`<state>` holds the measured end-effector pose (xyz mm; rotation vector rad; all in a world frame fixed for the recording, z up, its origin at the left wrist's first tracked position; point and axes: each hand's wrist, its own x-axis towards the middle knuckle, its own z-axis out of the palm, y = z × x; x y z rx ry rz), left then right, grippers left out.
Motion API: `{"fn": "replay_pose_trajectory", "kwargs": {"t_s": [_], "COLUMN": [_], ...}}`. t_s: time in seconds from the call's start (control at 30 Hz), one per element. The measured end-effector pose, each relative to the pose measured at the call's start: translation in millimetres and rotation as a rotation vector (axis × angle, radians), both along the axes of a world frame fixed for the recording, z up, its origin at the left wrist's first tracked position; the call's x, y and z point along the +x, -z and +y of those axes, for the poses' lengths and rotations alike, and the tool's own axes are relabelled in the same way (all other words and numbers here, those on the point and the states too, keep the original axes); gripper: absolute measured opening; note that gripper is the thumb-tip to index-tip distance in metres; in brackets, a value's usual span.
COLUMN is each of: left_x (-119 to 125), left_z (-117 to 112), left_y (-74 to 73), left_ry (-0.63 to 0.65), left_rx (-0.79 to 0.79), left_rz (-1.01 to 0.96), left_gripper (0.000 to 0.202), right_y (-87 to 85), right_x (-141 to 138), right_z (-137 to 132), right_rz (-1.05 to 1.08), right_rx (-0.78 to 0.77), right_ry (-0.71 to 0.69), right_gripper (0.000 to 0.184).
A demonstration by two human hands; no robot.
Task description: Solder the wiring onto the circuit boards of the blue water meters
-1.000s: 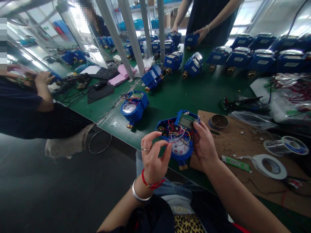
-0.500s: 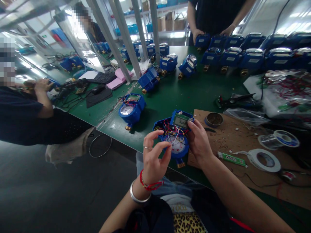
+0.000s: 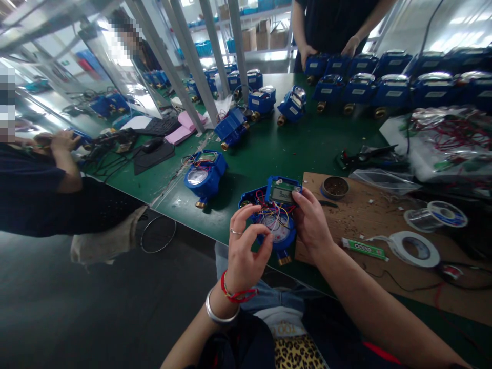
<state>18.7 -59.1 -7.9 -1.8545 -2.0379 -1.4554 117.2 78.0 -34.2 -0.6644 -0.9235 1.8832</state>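
Note:
In front of me is an uncovered blue water meter point(image 3: 282, 245) with a clear round dial, a brass fitting and loose red, yellow and white wires point(image 3: 277, 212). Its display housing point(image 3: 282, 193) is tilted up, and the lit screen seems to read "good". My right hand point(image 3: 314, 220) grips this housing at its right edge, thumb on the front corner and fingers hidden behind. My left hand point(image 3: 249, 246) is over the dial's left side, thumb and index fingertips pinched together by the wires. Whatever lies between those fingertips is too small to make out.
Another uncovered water meter point(image 3: 205, 177) stands to the left. Rows of finished-looking meters point(image 3: 359, 92) fill the far right, where a co-worker's hands point(image 3: 349, 47) rest. On the cardboard point(image 3: 346, 220) lie a round tin point(image 3: 335, 187), white tape point(image 3: 413, 249) and a solder spool point(image 3: 436, 218).
The whole view has shifted slightly, so most things sit a little further left. Both hands keep nearly the same pose at the meter. The co-worker's hand at the far row has moved slightly.

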Motion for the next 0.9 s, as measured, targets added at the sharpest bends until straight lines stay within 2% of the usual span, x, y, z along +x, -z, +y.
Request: {"fn": "replay_pose_trajectory", "kwargs": {"t_s": [0.3,0.43,0.57,0.67,0.8,0.9], "left_x": [-3,-2,4,10,15,17], "left_z": [0,-2,-3,2,13,19], "left_y": [2.3,1.3,-3.7,-6.5,-6.3,-6.8], "left_ry": [-0.168,-0.160,-0.079,-0.040,-0.080,-0.095], "left_rx": [0.039,0.073,0.145,0.106,0.043,0.013], "left_rz": [-0.091,-0.046,0.135,0.249,0.302,0.303], "left_gripper": [0.002,0.008,0.022,0.024,0.028,0.021], "right_y": [3.8,1.6,-0.7,-0.9,0.6,2.0], "right_x": [-1,-1,-1,-2,-2,-2], "right_z": [-1,-1,-1,-1,-1,-1], "right_rz": [0.000,0.012,-0.009,-0.009,-0.008,-0.006], "right_rx": [-0.003,-0.005,0.002,0.001,0.012,0.016], "right_ry": [0.011,0.000,0.002,0.002,0.004,-0.003], "right_gripper": [0.024,0.024,0.023,0.023,0.022,0.022]}}
